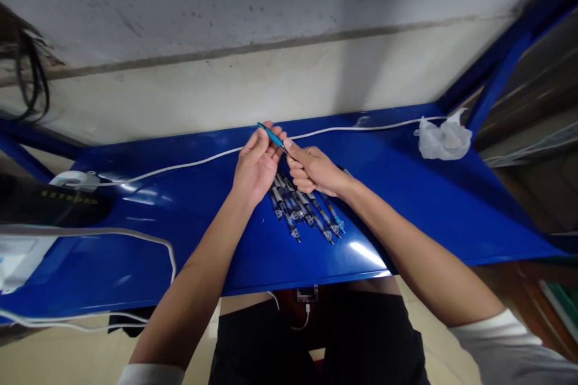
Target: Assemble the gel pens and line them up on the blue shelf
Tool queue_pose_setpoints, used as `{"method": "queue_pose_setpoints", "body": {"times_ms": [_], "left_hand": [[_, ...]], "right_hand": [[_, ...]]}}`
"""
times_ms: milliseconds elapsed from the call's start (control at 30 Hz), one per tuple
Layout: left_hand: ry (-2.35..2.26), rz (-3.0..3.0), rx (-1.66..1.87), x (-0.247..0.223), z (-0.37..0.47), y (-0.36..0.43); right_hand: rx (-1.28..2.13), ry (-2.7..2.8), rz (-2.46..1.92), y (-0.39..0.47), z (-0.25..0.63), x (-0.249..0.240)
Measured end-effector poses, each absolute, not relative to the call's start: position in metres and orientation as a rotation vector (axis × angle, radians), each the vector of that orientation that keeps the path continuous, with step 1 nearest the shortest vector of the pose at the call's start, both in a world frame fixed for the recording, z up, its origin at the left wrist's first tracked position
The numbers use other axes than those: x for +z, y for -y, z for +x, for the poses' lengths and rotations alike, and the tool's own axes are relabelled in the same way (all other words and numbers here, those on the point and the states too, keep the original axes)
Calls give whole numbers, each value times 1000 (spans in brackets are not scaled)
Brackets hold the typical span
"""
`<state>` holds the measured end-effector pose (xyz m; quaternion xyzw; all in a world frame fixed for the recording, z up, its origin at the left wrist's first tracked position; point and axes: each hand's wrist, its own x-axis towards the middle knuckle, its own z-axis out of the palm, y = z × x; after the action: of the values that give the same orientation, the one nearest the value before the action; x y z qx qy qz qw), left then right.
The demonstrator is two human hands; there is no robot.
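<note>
Between my two hands is a blue pen [271, 135], slanting down to the right above the blue table. My left hand [258, 162] pinches its upper part between thumb and fingers. The fingers of my right hand [315, 169] are curled, with the thumb pressed at the pen's lower right end, where a dark tip part shows. Just below the hands lies a loose bunch of clear-barrelled pens [307, 210] with dark and white parts. Their upper ends are partly hidden behind my hands.
A white cable [198, 161] runs along the back of the blue table [433, 204]. At the right rear sits a crumpled white plastic bag [445, 137]. A black box [67, 203] and a white power strip [27, 258] are at the left. A wall rises behind.
</note>
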<state>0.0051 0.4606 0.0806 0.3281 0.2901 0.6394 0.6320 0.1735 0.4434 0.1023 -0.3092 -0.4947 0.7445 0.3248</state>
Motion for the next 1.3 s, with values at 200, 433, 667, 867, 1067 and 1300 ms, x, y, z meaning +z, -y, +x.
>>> {"method": "queue_pose_setpoints", "body": {"times_ms": [200, 433, 667, 867, 1067, 1300], "left_hand": [[-662, 787, 1520, 81, 1, -459], [-632, 849, 1392, 88, 6, -453], [-628, 840, 1411, 82, 5, -454], [-668, 840, 1434, 83, 5, -456], [-665, 841, 1480, 82, 5, -457], [-749, 912, 1500, 81, 6, -456]], "right_hand": [[1111, 1738, -954, -443, 172, 96], [770, 1796, -1066, -446, 181, 96], [669, 1838, -1055, -444, 181, 92], [596, 1928, -1040, -442, 182, 91], [544, 1985, -979, -441, 181, 87], [494, 2058, -1074, -442, 180, 82]]}}
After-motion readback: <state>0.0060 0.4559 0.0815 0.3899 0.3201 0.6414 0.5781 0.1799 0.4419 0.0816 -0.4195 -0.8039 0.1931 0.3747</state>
